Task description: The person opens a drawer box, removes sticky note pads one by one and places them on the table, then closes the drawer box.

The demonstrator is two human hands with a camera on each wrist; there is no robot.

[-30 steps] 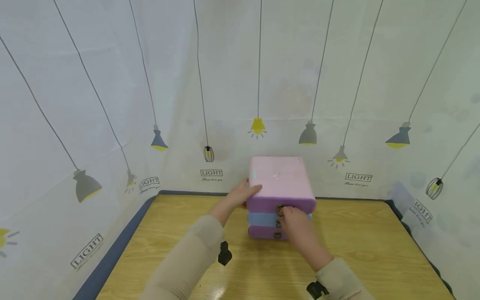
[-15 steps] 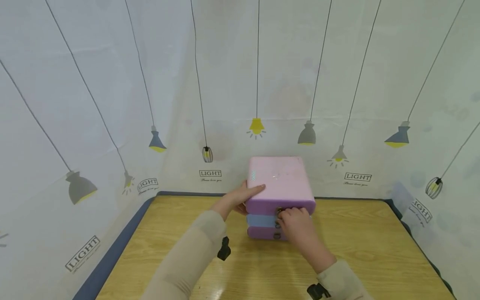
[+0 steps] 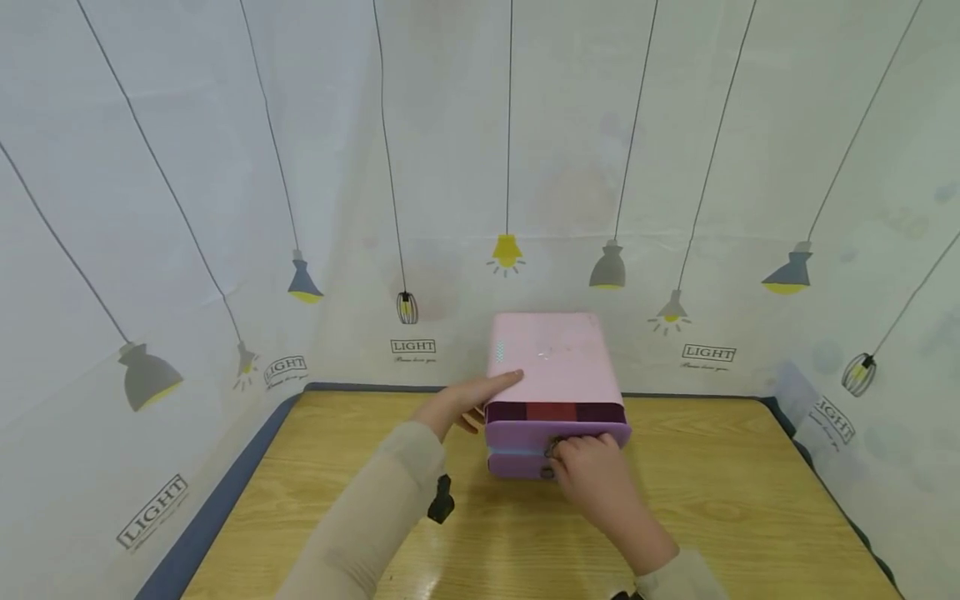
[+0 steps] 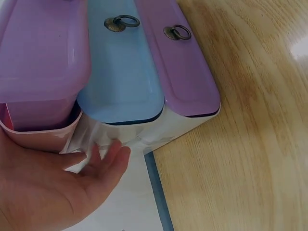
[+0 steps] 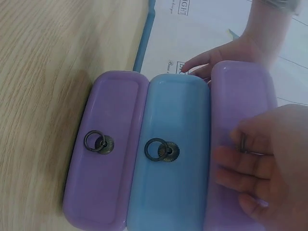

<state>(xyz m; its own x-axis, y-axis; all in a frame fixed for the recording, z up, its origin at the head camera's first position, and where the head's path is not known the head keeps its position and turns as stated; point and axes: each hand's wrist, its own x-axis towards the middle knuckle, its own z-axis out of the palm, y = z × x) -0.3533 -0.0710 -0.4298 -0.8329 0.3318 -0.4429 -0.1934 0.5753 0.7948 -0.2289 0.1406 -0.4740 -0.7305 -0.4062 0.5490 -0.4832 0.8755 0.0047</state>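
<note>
The top drawer (image 3: 517, 434) has slid partly out of the pink cabinet (image 3: 551, 354) on the tabletop (image 3: 727, 492) in the head view, the left hand (image 3: 465, 400) resting its thumb on top. Left wrist: that grip is loose; the blue drawer (image 4: 125, 72) and lowest drawer (image 4: 187, 72) look closed. Right wrist: the right hand (image 5: 274, 163) curls round the ring (image 5: 242, 142).

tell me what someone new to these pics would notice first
The pink-topped drawer box on the wooden table stands out first, its top purple drawer partly open and the right hand gripping its ring. The left hand touches the box's left side, thumb on top. Behind, printed lamps spread across the pale backdrop.
</note>
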